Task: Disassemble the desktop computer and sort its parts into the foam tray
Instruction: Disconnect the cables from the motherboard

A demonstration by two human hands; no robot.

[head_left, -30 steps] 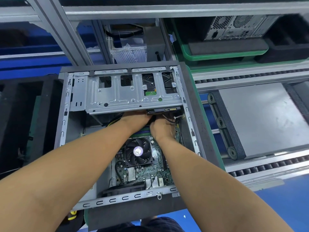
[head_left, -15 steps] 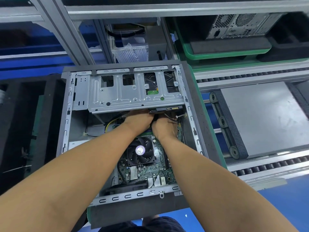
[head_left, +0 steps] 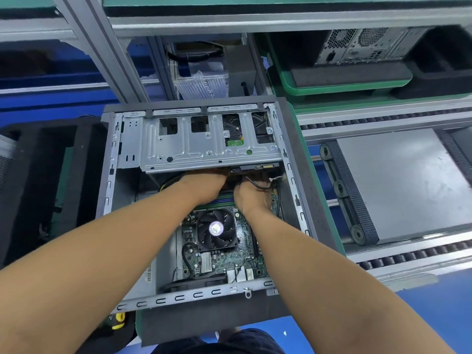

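Hands: left hand (head_left: pixel 204 185), right hand (head_left: pixel 251 198) under drive cage (head_left: pixel 204 152) | labels unreadable

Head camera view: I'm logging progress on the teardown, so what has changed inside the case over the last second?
Almost nothing. Both hands, left hand and right hand, stay tucked under the edge of the drive cage, fingers hidden. Only the camera shifted slightly, so the computer case sits a little differently in frame. The CPU fan, motherboard and cables look unmoved, and nothing has come out yet.
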